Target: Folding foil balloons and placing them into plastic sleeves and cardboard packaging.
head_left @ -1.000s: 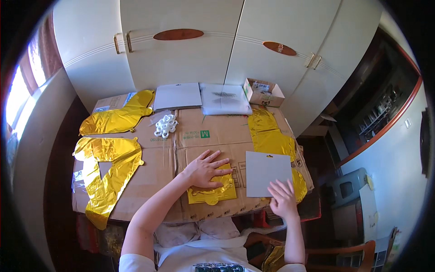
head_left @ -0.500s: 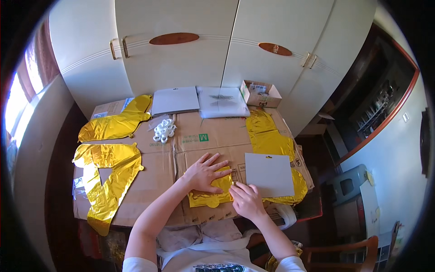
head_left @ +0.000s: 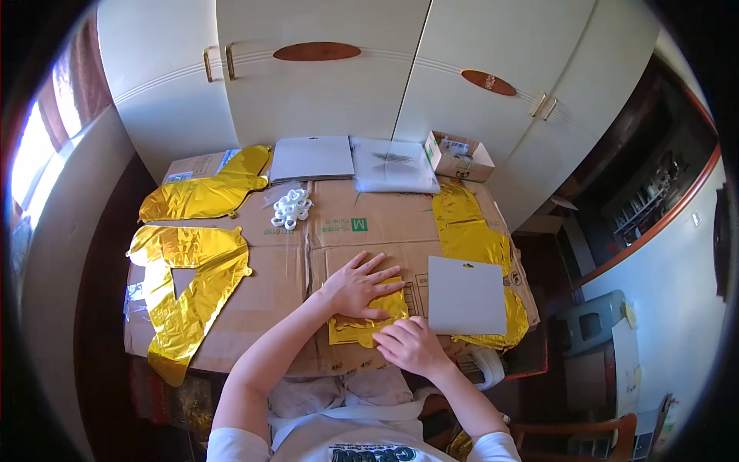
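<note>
A gold foil balloon (head_left: 350, 333), folded into a flat rectangle, lies on the cardboard near the table's front edge. My left hand (head_left: 356, 289) rests flat on it with the fingers spread, pressing it down. At the packet's lower right edge, by a small round tab, my right hand (head_left: 412, 348) has its fingers curled and closed on the foil. Just right of that hand lies a pale grey card (head_left: 466, 296) with a hanger hole. It partly covers more unfolded gold foil (head_left: 469, 227). Two further flat foil balloons, one bent (head_left: 204, 191) and one triangular-holed (head_left: 204, 262), lie on the left.
Flattened cardboard (head_left: 339, 266) covers the table. Along its back stand a stack of grey cards (head_left: 312, 158), clear plastic sleeves (head_left: 392, 165) and a small open box (head_left: 469, 165). White rings (head_left: 291, 209) sit in a pile. White cabinets (head_left: 323, 100) rise behind.
My right hand has moved down along the foil packet's right side to its lower edge by the tab. The left hand stays flat on the packet. The whole view has shifted slightly.
</note>
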Demonstrator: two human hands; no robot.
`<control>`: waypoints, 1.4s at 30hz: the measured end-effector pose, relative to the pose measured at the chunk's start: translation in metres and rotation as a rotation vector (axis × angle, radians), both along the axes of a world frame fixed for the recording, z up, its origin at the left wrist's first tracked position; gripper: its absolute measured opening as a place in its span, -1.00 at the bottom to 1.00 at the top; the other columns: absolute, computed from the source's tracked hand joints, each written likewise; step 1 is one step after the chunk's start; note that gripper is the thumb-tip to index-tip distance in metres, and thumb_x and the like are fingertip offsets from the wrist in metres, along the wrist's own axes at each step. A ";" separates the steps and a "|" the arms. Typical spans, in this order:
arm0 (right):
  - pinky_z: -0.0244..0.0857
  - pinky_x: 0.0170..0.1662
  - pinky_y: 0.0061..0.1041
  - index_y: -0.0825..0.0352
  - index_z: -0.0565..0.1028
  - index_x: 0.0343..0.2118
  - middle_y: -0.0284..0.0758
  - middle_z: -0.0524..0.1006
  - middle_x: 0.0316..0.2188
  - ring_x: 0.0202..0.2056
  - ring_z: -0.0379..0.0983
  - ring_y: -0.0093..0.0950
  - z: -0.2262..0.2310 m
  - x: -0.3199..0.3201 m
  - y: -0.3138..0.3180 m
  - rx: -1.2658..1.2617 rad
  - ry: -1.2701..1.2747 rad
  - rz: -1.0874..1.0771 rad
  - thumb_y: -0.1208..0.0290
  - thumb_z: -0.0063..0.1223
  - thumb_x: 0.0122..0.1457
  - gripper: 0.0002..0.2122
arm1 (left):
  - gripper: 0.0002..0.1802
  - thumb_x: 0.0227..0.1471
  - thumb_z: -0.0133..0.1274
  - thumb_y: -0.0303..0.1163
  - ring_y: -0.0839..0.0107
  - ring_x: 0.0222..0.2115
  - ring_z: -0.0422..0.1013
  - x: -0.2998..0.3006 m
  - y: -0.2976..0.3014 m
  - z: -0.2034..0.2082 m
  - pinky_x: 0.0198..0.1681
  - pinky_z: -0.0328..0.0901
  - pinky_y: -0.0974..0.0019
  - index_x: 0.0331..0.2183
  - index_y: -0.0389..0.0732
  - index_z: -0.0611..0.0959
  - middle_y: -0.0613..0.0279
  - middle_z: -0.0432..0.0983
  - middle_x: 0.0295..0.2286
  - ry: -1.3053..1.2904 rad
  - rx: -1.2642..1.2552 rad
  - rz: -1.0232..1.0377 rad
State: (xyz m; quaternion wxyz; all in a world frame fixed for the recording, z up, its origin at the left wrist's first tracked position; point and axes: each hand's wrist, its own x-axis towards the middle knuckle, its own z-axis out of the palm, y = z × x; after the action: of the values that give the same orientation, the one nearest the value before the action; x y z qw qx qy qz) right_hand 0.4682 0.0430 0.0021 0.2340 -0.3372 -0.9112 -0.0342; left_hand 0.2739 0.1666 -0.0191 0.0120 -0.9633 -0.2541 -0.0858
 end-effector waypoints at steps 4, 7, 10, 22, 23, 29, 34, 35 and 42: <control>0.23 -0.15 -0.45 0.18 0.56 -0.33 -0.53 0.48 -0.38 -0.27 0.40 -0.55 -0.006 -0.006 -0.001 0.061 0.025 -0.003 0.35 0.22 -0.01 -0.83 | -0.21 0.09 -0.26 0.32 0.05 0.31 -0.08 0.000 0.001 -0.003 0.33 -0.21 -0.09 0.27 0.18 0.23 0.31 0.08 0.28 -0.033 -0.015 -0.006; 0.25 -0.19 -0.47 0.19 0.54 -0.36 -0.51 0.49 -0.39 -0.30 0.41 -0.54 -0.011 -0.010 0.002 0.041 0.043 -0.048 0.37 0.21 -0.01 -0.86 | -0.22 0.12 -0.29 0.30 0.06 0.31 -0.07 -0.001 0.004 -0.008 0.33 -0.22 -0.08 0.27 0.14 0.24 0.33 0.09 0.28 -0.069 -0.041 -0.002; 0.29 -0.22 -0.45 0.22 0.51 -0.37 -0.48 0.52 -0.38 -0.32 0.44 -0.51 -0.012 -0.013 0.006 -0.007 0.081 -0.086 0.42 0.20 -0.01 -0.86 | -0.23 0.14 -0.30 0.28 0.08 0.31 -0.07 0.000 0.006 -0.013 0.33 -0.23 -0.06 0.27 0.13 0.24 0.34 0.09 0.28 -0.081 -0.064 0.004; 0.33 -0.21 -0.41 0.26 0.47 -0.32 -0.42 0.54 -0.29 -0.30 0.47 -0.46 -0.012 -0.017 0.016 0.049 0.128 -0.047 0.49 0.18 -0.05 -0.81 | -0.37 0.25 -0.39 0.11 0.14 0.32 -0.10 0.000 0.008 -0.010 0.35 -0.26 -0.06 0.27 0.15 0.21 0.44 0.06 0.28 -0.042 -0.132 0.011; 0.33 -0.23 -0.42 0.25 0.47 -0.33 -0.44 0.54 -0.31 -0.33 0.46 -0.46 -0.012 -0.017 0.019 0.067 0.086 -0.043 0.48 0.18 -0.05 -0.81 | -0.37 0.25 -0.39 0.11 0.13 0.32 -0.12 0.000 0.008 -0.009 0.35 -0.26 -0.08 0.28 0.16 0.19 0.45 0.04 0.29 -0.026 -0.138 0.011; 0.28 -0.30 -0.47 0.20 0.51 -0.39 -0.49 0.45 -0.52 -0.43 0.39 -0.50 -0.003 -0.025 0.031 0.079 0.130 -0.041 0.43 0.22 -0.02 -0.87 | -0.38 0.26 -0.40 0.10 0.14 0.33 -0.15 0.000 0.007 -0.005 0.35 -0.27 -0.07 0.29 0.17 0.18 0.46 0.01 0.30 0.016 -0.157 0.019; 0.25 -0.31 -0.46 0.19 0.52 -0.40 -0.47 0.42 -0.62 -0.43 0.40 -0.49 -0.005 -0.026 0.034 0.004 0.176 -0.090 0.39 0.23 0.02 -0.89 | -0.38 0.26 -0.40 0.10 0.13 0.33 -0.14 -0.001 0.008 -0.007 0.35 -0.27 -0.07 0.28 0.16 0.19 0.47 0.01 0.30 -0.017 -0.154 0.013; 0.24 -0.32 -0.45 0.19 0.52 -0.40 -0.47 0.43 -0.61 -0.43 0.40 -0.48 -0.006 -0.027 0.034 0.007 0.154 -0.097 0.38 0.23 0.02 -0.89 | -0.38 0.26 -0.40 0.10 0.13 0.33 -0.14 -0.001 0.009 -0.008 0.35 -0.27 -0.07 0.28 0.16 0.19 0.48 0.02 0.30 -0.018 -0.156 0.012; 0.20 -0.34 -0.40 0.18 0.50 -0.35 -0.44 0.46 -0.61 -0.48 0.43 -0.47 -0.008 -0.036 0.029 0.046 0.235 -0.160 0.36 0.20 0.08 -0.88 | -0.39 0.27 -0.39 0.07 0.14 0.33 -0.13 -0.001 0.010 -0.010 0.35 -0.26 -0.08 0.29 0.16 0.18 0.50 0.01 0.30 0.001 -0.142 0.008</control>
State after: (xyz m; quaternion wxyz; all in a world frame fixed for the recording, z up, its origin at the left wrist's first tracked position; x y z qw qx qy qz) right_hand 0.4319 0.0716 -0.0056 0.3431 -0.4049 -0.8469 -0.0339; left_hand 0.2724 0.1767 -0.0289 -0.0557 -0.9608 -0.2632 -0.0668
